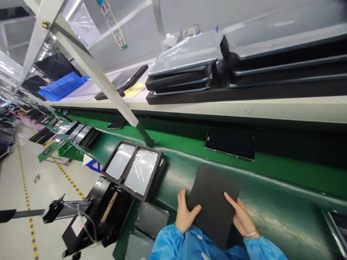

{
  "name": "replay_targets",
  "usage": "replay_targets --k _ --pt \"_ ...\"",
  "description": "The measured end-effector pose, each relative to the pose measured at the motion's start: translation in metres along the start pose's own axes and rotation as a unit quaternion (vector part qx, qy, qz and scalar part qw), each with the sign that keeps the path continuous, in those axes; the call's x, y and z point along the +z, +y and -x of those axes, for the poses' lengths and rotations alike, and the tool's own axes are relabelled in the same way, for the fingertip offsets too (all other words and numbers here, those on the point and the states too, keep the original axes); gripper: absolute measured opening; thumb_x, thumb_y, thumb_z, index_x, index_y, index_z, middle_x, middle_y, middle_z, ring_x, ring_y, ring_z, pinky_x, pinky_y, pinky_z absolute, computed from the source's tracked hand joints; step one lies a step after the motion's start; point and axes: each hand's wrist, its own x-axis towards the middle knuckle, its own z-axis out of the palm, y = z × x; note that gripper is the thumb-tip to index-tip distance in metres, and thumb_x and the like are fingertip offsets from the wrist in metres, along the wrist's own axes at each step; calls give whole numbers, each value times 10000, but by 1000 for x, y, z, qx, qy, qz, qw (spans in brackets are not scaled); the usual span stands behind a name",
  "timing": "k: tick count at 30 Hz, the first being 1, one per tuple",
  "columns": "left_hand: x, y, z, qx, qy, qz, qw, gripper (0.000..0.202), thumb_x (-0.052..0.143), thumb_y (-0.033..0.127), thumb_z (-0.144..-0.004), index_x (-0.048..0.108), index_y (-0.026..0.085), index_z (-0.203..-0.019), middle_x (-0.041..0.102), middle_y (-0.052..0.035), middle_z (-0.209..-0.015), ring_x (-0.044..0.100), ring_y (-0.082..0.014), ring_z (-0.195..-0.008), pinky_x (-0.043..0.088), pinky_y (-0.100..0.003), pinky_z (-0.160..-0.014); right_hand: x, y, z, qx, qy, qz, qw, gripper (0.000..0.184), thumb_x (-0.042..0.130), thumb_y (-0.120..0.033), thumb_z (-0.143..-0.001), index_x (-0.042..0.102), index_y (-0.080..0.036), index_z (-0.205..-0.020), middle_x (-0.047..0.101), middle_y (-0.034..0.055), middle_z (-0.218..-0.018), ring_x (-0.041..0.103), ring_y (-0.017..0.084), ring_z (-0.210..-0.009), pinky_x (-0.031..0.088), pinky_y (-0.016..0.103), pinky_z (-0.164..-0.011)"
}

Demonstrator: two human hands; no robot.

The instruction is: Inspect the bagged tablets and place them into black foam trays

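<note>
A matte dark grey flat panel with rounded corners is between my hands, close to my body over the green bench; its exact kind does not show. My left hand grips its left edge, thumb on the top face and fingers along the side. At the opposite edge, my right hand has its index finger lying on the face, with the other fingers curled at the side. Left of my hands sits a black foam tray holding two film-wrapped flat devices. Nearer me are plastic-wrapped panels.
A dark tablet-like screen lies on the green conveyor strip ahead. Above it, a white shelf carries stacked wrapped panels. A slanted white post stands left. Black equipment is beside the bench.
</note>
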Motion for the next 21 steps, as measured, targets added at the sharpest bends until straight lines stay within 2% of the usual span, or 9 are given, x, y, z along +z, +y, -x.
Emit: replay_targets --k 2,4,6,9,12,15,18,21 --pt "8 -8 9 -53 -61 99 992 893 937 592 -563 688 121 -1280 722 -220 -1302 671 -413 -1238 507 -556 -1113 16 -7 3 -7 -39 11 999 675 966 -505 -529 705 -280 -1110 813 9 -1066 745 312 -1112 637 380 -960" --pt "2 -12 15 -74 -61 151 984 867 887 683 -593 711 112 -1222 772 -219 -1189 739 -405 -1101 581 -551 -999 30 -10 9 -4 -90 39 995 727 978 -482 -552 691 -271 -1186 807 14 -1108 732 308 -1143 608 381 -1007" --pt "-9 -14 22 -83 -24 201 976 870 846 708 -647 677 144 -1287 744 -204 -1284 715 -384 -1175 554 -525 -1049 40 -6 15 19 -147 79 986 753 982 -461 -577 677 -252 -1233 799 41 -1146 727 318 -1152 593 408 -1027" --pt "-21 -21 37 -95 43 242 965 855 793 733 -704 636 194 -1349 685 -151 -1408 648 -334 -1297 479 -465 -1150 45 14 26 70 -207 145 965 788 989 -456 -565 669 -214 -1244 781 88 -1202 715 342 -1171 583 445 -1039" --pt "-24 -40 57 -145 77 246 955 664 796 648 -772 691 189 -1240 733 -112 -1313 662 -288 -1251 484 -434 -1139 37 38 30 102 -201 212 951 842 982 -500 -519 661 -215 -1243 766 79 -1245 660 343 -1264 544 430 -1091" --pt "-29 -70 79 -236 99 233 938 363 734 454 -918 707 154 -1121 748 -91 -1159 709 -238 -1073 568 -456 -995 23 49 25 113 -159 284 939 976 974 -558 -438 635 -224 -1290 724 82 -1331 571 360 -1366 472 410 -1150" --pt "-41 -94 95 -299 118 233 918 303 642 390 -995 668 148 -1177 713 -82 -1145 708 -210 -974 609 -426 -863 14 41 13 112 -129 330 928 1164 967 -593 -370 557 -258 -1407 596 100 -1507 493 368 -1434 412 383 -1175" --pt "-47 -96 103 -293 108 235 920 345 694 437 -952 681 149 -1141 725 -75 -1097 708 -213 -969 591 -447 -911 8 26 3 107 -118 341 926 1211 958 -579 -379 510 -307 -1470 487 78 -1607 442 350 -1470 403 373 -1161"
